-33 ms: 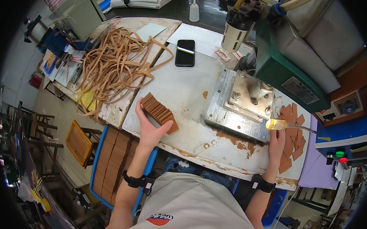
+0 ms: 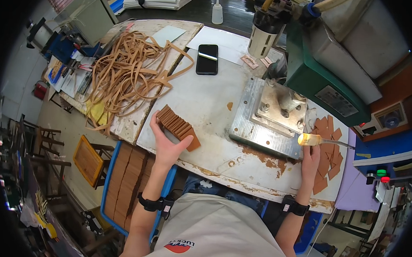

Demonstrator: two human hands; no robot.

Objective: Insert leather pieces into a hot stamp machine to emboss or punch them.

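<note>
My left hand (image 2: 167,150) is closed around a stack of thin brown leather-like pieces (image 2: 175,122), thumb on the near side and fingers on the far side. The stack is held at the table's front edge, its pieces slightly fanned. My right hand (image 2: 310,167) is beside the right end of a metal press plate (image 2: 261,131), under a small lit lamp (image 2: 310,140). The lamp hides its fingertips, so I cannot tell what they hold. Loose flat brown pieces (image 2: 330,154) lie scattered just right of that hand.
A green press machine (image 2: 327,83) overhangs the right side. Tangled tan strips (image 2: 130,74) cover the left table section. A black phone (image 2: 207,59) lies mid-table, with a white squeeze bottle (image 2: 217,12) behind it. Below left, a blue crate (image 2: 107,188) holds stacked brown sheets.
</note>
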